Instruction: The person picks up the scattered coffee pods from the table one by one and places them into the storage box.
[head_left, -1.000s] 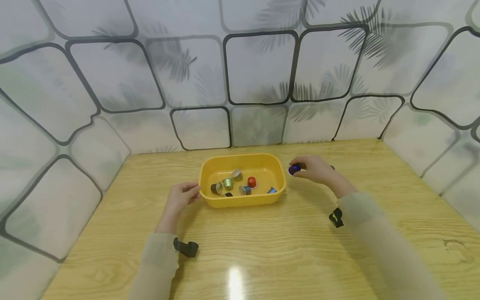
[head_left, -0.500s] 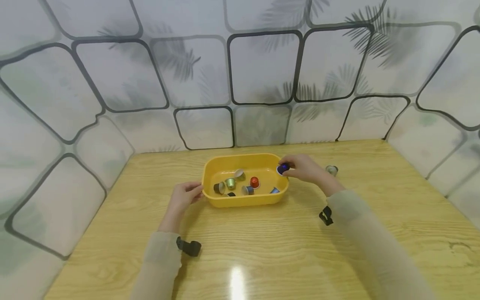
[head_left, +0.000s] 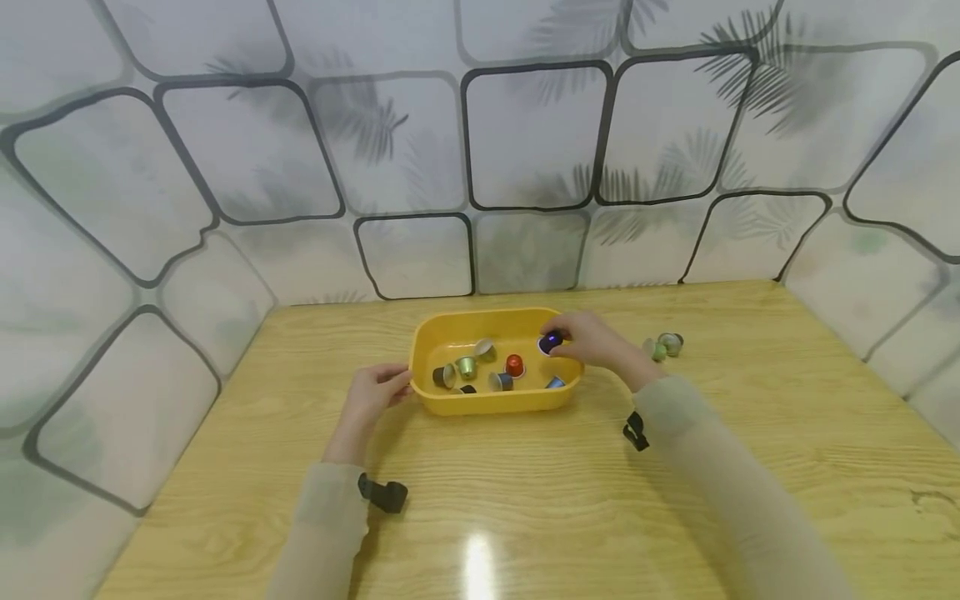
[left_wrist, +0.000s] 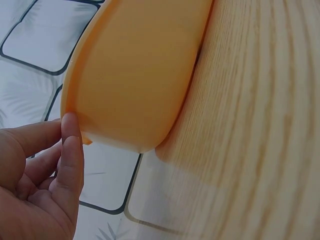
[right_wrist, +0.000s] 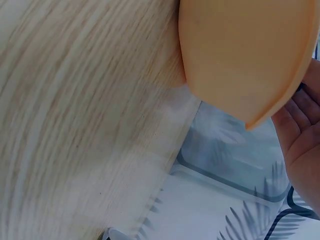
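A yellow plastic bin [head_left: 498,406] stands on the table in the head view. My left hand [head_left: 371,400] pinches the rim at its left end; the left wrist view shows thumb and fingertips meeting on that edge. Over the bin's right end, my right hand [head_left: 596,342] holds a dark blue coffee capsule [head_left: 551,342] between thumb and fingers. In the right wrist view the bin wall hides those fingertips and the capsule. Inside the bin lie several capsules, among them a red capsule [head_left: 514,364], a green capsule [head_left: 467,367] and a blue capsule [head_left: 555,382] near the right front corner.
To the right of the bin, behind my right forearm, a grey-green capsule [head_left: 672,342] and a light green capsule [head_left: 656,350] lie on the wooden table [head_left: 450,500]. A patterned wall [head_left: 525,142] rises at the table's back edge and on both sides.
My right hand has carried the dark blue capsule left, from beside the bin to over its right end. Capsules behind the forearm have come into sight. My left hand stays on the rim.
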